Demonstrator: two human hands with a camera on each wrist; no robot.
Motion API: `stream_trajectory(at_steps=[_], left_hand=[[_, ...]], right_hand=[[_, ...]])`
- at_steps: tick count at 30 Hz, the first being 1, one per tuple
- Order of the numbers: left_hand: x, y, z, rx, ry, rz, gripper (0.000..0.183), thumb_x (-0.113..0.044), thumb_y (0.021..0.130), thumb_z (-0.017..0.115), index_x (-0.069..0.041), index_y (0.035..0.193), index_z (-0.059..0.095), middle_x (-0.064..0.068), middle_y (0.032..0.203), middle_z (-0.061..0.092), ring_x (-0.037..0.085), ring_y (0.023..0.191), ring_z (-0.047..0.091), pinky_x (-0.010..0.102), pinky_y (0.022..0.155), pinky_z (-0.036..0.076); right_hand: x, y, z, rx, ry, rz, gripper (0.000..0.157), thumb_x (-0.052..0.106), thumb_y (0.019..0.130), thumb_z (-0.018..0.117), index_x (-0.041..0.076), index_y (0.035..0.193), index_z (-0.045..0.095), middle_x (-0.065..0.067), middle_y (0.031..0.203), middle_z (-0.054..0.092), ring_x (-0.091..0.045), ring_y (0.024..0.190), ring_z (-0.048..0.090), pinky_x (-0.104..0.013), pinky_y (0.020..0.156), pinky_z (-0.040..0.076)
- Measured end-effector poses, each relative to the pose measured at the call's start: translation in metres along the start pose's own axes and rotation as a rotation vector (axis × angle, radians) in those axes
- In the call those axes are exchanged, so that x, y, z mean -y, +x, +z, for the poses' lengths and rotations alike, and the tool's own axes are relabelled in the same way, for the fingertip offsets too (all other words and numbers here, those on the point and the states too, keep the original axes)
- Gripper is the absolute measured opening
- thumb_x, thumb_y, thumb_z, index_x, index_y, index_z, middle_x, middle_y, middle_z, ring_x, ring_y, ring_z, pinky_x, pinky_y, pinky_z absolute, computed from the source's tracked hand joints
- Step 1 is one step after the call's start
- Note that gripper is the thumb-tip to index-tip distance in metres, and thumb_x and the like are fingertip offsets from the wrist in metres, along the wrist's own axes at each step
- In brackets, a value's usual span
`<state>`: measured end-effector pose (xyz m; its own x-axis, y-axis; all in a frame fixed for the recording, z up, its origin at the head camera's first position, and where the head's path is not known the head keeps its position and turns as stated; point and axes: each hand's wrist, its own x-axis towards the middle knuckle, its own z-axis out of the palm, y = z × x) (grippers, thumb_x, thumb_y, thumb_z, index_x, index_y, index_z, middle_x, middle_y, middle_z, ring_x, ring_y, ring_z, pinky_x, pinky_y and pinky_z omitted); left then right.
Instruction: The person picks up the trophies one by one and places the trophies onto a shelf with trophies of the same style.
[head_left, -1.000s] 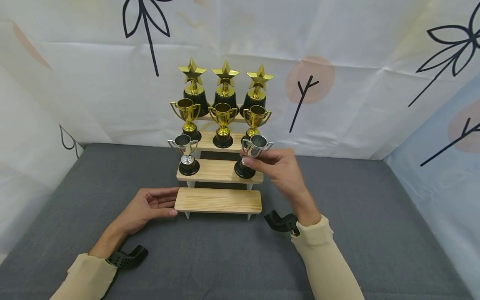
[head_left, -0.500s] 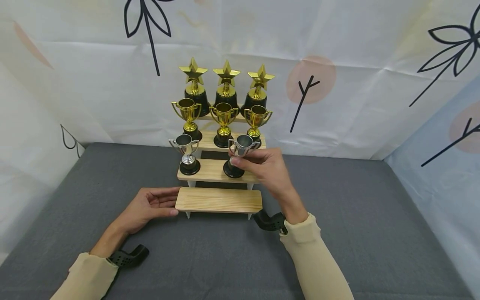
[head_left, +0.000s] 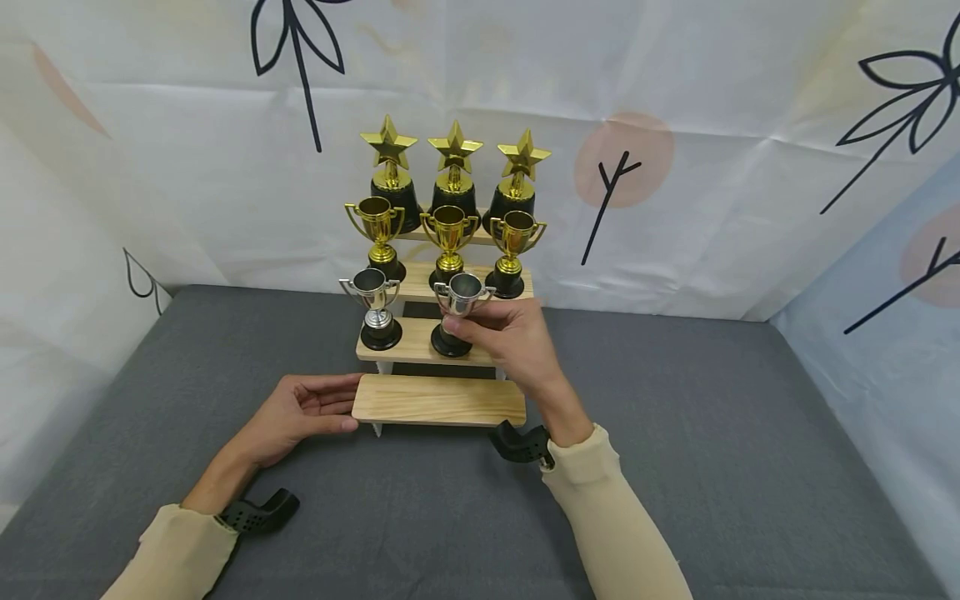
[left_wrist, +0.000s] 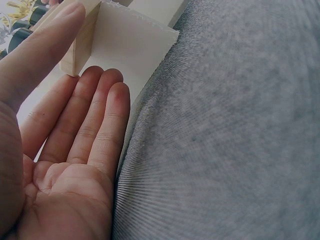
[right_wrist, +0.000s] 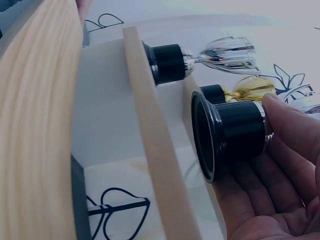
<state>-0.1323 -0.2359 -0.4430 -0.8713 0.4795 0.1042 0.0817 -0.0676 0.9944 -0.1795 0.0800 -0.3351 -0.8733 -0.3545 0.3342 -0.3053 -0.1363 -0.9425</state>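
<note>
My right hand [head_left: 513, 342] pinches a small silver trophy cup [head_left: 462, 289] by its stem, thumb on the near side. Its hollow black base [right_wrist: 240, 129] shows its underside in the right wrist view, so it is raised off the second-lowest step. A matching silver trophy cup [head_left: 377, 312] stands at that step's left end. With fingers extended, my left hand [head_left: 292, 421] touches the left end of the lowest step [head_left: 438, 402] of a wooden display stand. In the left wrist view its thumb lies along the wood, the fingertips by the white side support [left_wrist: 130, 45].
Gold trophy cups [head_left: 450, 229] stand in a row on the step behind. Gold star trophies [head_left: 455, 150] occupy the top step. A patterned white cloth [head_left: 712, 208] hangs behind, and grey fabric [head_left: 750, 467] covers the table.
My right hand has carried the silver trophy cup leftward, from the right end of the second-lowest step to near its middle. My left hand has stayed at the stand's left end.
</note>
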Motion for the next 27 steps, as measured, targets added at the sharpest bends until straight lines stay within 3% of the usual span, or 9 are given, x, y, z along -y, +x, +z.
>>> stream_trajectory(at_steps=[19, 27], left_hand=[[0.000, 0.000, 0.000, -0.001, -0.005, -0.006, 0.065, 0.014, 0.087, 0.071, 0.022, 0.143, 0.039, 0.008, 0.138, 0.061, 0.019, 0.122, 0.063, 0.035, 0.097, 0.057], [0.000, 0.000, 0.001, -0.005, 0.001, -0.007, 0.065, 0.014, 0.086, 0.072, 0.021, 0.143, 0.040, 0.008, 0.138, 0.062, 0.019, 0.121, 0.063, 0.035, 0.097, 0.057]], right_hand=[[-0.012, 0.003, 0.006, -0.014, -0.071, 0.008, 0.018, -0.004, 0.090, 0.074, -0.010, 0.107, 0.075, -0.016, 0.111, 0.074, -0.025, 0.110, 0.070, -0.039, 0.095, 0.060], [-0.011, 0.003, 0.007, -0.020, -0.111, 0.028, 0.013, -0.003, 0.090, 0.075, -0.010, 0.101, 0.076, -0.021, 0.107, 0.074, -0.023, 0.103, 0.071, -0.035, 0.087, 0.062]])
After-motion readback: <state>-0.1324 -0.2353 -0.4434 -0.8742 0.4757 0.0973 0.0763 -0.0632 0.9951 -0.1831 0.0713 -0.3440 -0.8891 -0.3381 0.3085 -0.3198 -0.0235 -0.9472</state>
